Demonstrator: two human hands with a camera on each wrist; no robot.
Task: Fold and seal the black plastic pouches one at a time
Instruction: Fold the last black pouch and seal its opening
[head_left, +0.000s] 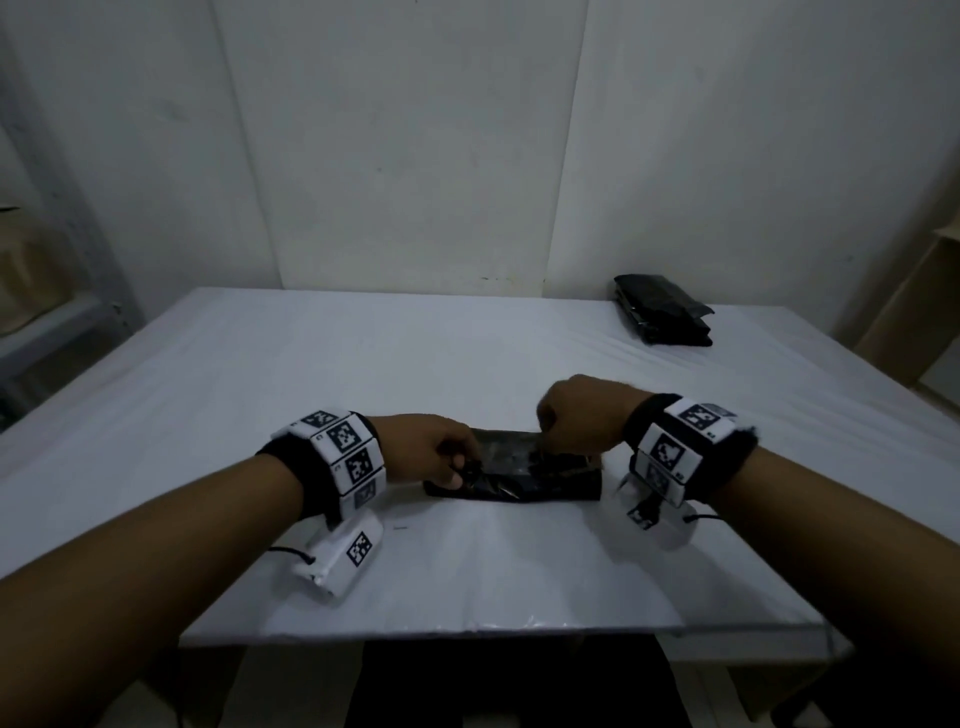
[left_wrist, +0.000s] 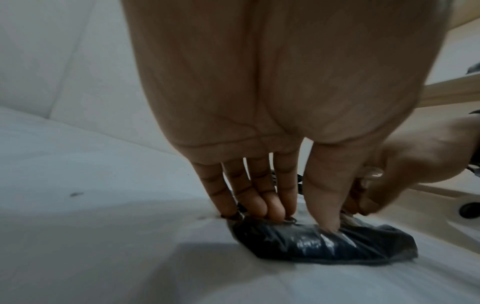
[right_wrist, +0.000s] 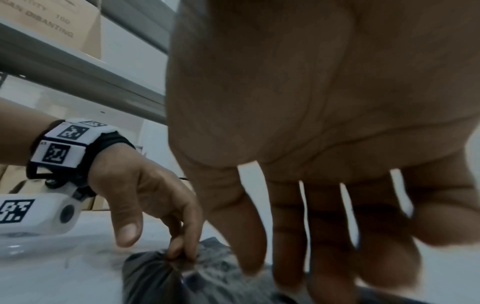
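A black plastic pouch (head_left: 519, 475) lies folded on the white-covered table (head_left: 363, 364), straight in front of me. My left hand (head_left: 457, 467) sits on its left end. In the left wrist view the fingers (left_wrist: 262, 207) are straight and press the crumpled end of the pouch (left_wrist: 324, 240) down, with the thumb beside them. My right hand (head_left: 545, 441) is curled over the pouch's far right part and pinches the flap edge. In the right wrist view its fingers (right_wrist: 288, 246) point down onto the pouch (right_wrist: 213, 273); what they grip is hidden.
A stack of black pouches (head_left: 662, 317) lies at the table's back right corner by the wall. Cardboard boxes (head_left: 914, 322) stand off the table to the right, and a shelf (head_left: 57, 332) to the left. The table's front edge (head_left: 467, 631) is close to me.
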